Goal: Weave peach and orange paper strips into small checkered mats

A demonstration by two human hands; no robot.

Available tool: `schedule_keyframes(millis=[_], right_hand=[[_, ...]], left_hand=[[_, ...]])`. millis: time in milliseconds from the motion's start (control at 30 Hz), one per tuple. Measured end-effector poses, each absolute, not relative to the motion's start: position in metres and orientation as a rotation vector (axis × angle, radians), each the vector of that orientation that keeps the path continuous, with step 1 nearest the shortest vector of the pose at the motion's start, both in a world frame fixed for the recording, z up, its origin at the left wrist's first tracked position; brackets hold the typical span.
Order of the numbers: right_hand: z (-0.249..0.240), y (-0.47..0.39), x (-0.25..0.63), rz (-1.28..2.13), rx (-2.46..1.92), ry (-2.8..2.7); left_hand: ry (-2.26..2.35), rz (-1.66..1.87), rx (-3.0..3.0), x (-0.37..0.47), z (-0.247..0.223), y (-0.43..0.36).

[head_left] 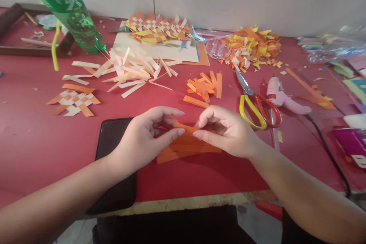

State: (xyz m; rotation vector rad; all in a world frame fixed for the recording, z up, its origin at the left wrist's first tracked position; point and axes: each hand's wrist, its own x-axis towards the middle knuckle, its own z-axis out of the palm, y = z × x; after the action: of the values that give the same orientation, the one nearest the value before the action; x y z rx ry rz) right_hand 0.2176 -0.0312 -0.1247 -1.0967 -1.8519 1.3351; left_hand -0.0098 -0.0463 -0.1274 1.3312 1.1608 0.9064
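Note:
Between my two hands is a small orange paper strip [187, 129]. My left hand [153, 133] pinches its left end between thumb and fingers. At the right end, the thumb and curled fingers of my right hand [221, 131] close on the same strip. Longer orange strips [183, 153] lie on the red table just beneath, partly covered by my hands. Beyond my hands sits a pile of short folded orange strips [203, 87]. A black phone [114, 190] lies flat under my left forearm.
Scissors [251, 103] and a pink glue gun [283, 97] with a black cord lie right. Cream strips [131, 69], a woven piece [76, 101] and a green bottle [71, 11] are left. Yellow-orange scraps [251, 47] and woven bands [157, 26] lie along the wall.

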Motion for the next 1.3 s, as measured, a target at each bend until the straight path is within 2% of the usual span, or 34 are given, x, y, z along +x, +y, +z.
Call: schedule_keyframes(millis=[900, 1300], right_hand=[[-0.1187, -0.0331, 0.2163, 1.432, -1.098, -1.778], [-0.1162, -0.0268, 0.2168, 1.450, -1.105, -1.553]], left_hand=[[1.191, 0.821, 1.362, -0.0102, -0.1231, -0.0443], [1.184, 1.009, 1.218, -0.0097, -0.1211, -0.0421]])
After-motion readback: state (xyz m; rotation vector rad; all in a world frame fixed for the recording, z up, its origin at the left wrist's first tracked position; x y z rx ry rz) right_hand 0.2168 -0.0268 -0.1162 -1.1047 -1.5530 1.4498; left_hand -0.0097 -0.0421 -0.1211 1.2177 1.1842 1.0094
